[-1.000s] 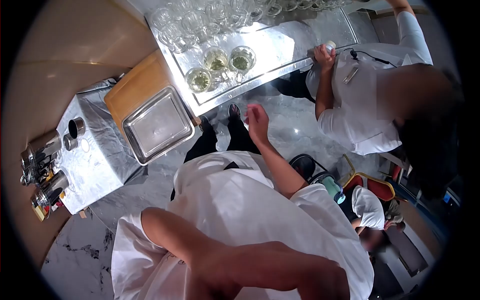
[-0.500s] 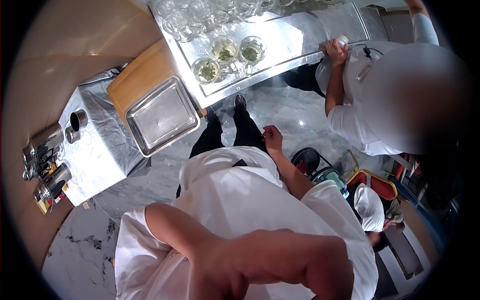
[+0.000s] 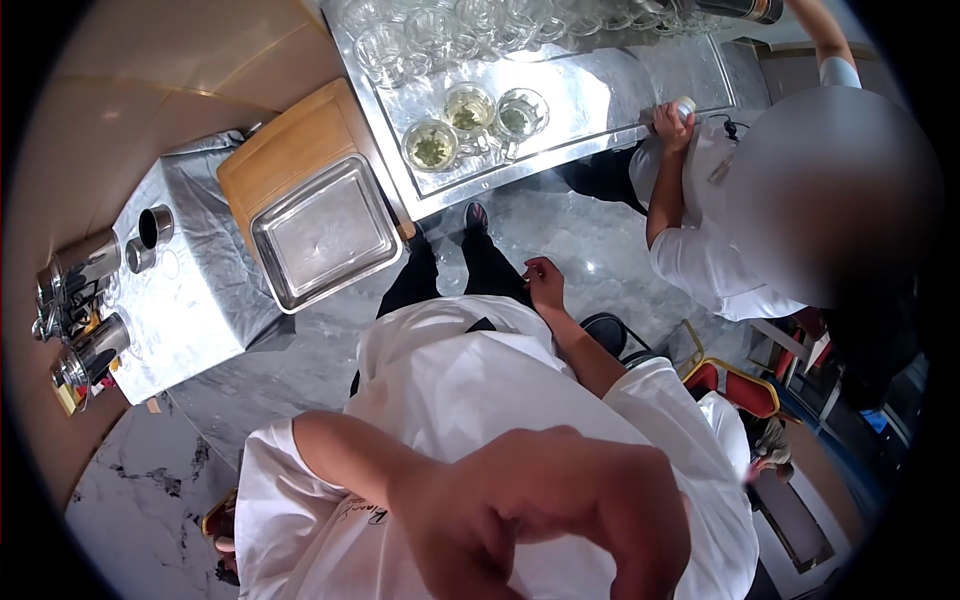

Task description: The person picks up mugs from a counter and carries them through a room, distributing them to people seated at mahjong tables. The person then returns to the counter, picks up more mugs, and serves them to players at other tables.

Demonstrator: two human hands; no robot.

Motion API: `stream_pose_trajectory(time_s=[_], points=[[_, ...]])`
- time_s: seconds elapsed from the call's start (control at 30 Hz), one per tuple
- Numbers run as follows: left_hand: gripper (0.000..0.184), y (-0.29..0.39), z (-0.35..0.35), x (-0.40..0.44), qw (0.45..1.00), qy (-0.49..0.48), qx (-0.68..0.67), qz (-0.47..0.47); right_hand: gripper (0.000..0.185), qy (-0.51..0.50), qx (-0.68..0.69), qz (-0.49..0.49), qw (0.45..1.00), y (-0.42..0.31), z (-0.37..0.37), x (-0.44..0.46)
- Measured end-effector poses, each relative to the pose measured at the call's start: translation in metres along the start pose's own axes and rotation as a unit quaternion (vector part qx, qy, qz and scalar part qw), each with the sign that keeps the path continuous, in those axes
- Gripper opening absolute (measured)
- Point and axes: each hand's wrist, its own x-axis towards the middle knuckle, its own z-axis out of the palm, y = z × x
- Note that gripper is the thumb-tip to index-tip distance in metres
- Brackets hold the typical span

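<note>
My left hand (image 3: 560, 505) is raised very close to the camera, in front of my white shirt (image 3: 460, 380). Its fingers are bent into a curve, and the tips lie beyond the bottom edge, so whatever they may grip is hidden. Low at my side hangs my right hand (image 3: 545, 284), loosely curled with its fingers slightly apart and nothing in it. Ahead of me, on the metal counter (image 3: 590, 130), stand three glass mugs with green leaves inside: a left mug (image 3: 430, 146), a middle mug (image 3: 468, 108) and a right mug (image 3: 521, 113).
Several glass mugs (image 3: 430, 35) crowd the counter's back. A steel tray (image 3: 325, 235) rests by a wooden board (image 3: 300, 130). Metal cups (image 3: 155, 228) stand on a silver-covered table (image 3: 200, 320). To the right, a co-worker's hand (image 3: 673, 128) holds a small white-topped item; a dark vessel (image 3: 745, 8) shows above.
The view has shifted slightly, moving the counter and mugs right and down. A dark vessel has come into view at the top right. Both my hands keep nearly the same pose.
</note>
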Motion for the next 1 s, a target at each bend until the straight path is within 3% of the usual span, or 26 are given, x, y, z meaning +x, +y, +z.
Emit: stream_pose_trajectory(time_s=[0.07,0.1,0.13,0.17,0.2,0.23,0.27,0.3,0.37,0.4,0.43,0.5,0.53,0.6,0.63,0.7,0.77,0.8,0.83,0.87,1.0], points=[[0.030,0.007,-0.007,0.002,1.000,0.014,0.020,-0.011,0.014,-0.002,-0.011,-0.012,1.000,0.001,0.000,0.000],[0.022,0.012,-0.018,0.007,0.974,-0.105,0.198,0.027,0.014,0.004,-0.012,-0.014,1.000,0.000,0.001,-0.001],[0.014,0.015,-0.022,0.011,0.903,-0.219,0.364,0.064,0.014,0.009,-0.005,-0.016,1.000,-0.001,0.002,-0.002],[0.014,0.016,-0.016,0.010,0.907,-0.222,0.352,0.062,0.014,0.018,0.002,-0.019,1.000,-0.002,0.002,-0.003],[0.011,0.017,-0.004,0.013,0.807,-0.246,0.530,0.090,0.014,0.026,-0.003,-0.021,0.999,-0.002,0.003,-0.003],[0.009,0.016,0.003,0.012,0.672,-0.259,0.683,0.118,0.014,0.037,-0.002,-0.027,0.999,-0.007,0.003,-0.006],[0.015,0.001,0.006,-0.006,0.642,-0.208,0.719,0.166,0.014,0.041,0.013,-0.031,0.999,-0.009,0.004,-0.008],[0.015,0.003,0.003,-0.002,0.648,-0.214,0.711,0.168,0.014,0.042,0.031,-0.038,0.998,-0.014,0.004,-0.008],[0.011,0.014,0.000,0.005,0.604,-0.368,0.677,0.202,0.015,0.046,0.038,-0.034,0.998,-0.024,0.004,-0.010],[0.010,-0.001,0.030,-0.003,0.683,-0.155,0.696,0.156,0.015,0.042,0.048,-0.030,0.998,-0.029,0.006,-0.011],[0.010,0.004,0.029,-0.006,0.684,-0.159,0.695,0.156,0.015,0.045,0.049,-0.033,0.997,-0.031,0.008,-0.009],[0.007,0.024,0.025,-0.006,0.648,-0.293,0.688,0.143,0.014,0.036,0.061,-0.037,0.997,-0.032,0.009,-0.012],[0.007,0.029,0.026,-0.005,0.650,-0.297,0.685,0.142,0.014,0.040,0.061,-0.039,0.997,-0.032,0.009,-0.013],[0.003,0.039,0.028,-0.003,0.575,-0.346,0.706,0.224,0.014,0.036,0.025,-0.015,0.999,-0.028,0.010,-0.015],[0.003,0.045,0.035,-0.007,0.577,-0.350,0.703,0.224,0.014,0.041,0.026,-0.018,0.999,-0.022,0.010,-0.017],[0.008,0.065,0.054,-0.023,0.584,-0.252,0.759,0.139,0.014,0.045,-0.014,-0.013,0.999,-0.008,0.009,-0.020],[0.017,0.110,0.041,-0.032,0.496,-0.382,0.778,0.055,0.015,0.069,-0.021,-0.028,0.997,-0.006,0.007,-0.033],[0.016,0.112,0.041,-0.041,0.504,-0.290,0.813,0.007,0.016,0.071,-0.029,-0.031,0.997,-0.008,0.005,-0.045],[0.010,0.120,0.025,-0.047,0.543,-0.297,0.785,-0.036,0.017,0.074,-0.036,-0.033,0.996,-0.007,0.003,-0.055],[0.008,0.123,0.008,-0.056,0.523,-0.294,0.799,-0.034,0.017,0.092,-0.030,-0.036,0.995,-0.004,-0.001,-0.062],[0.013,0.107,-0.036,-0.068,0.573,-0.333,0.736,-0.135,0.021,0.107,0.012,-0.002,0.994,0.021,-0.010,-0.100]])
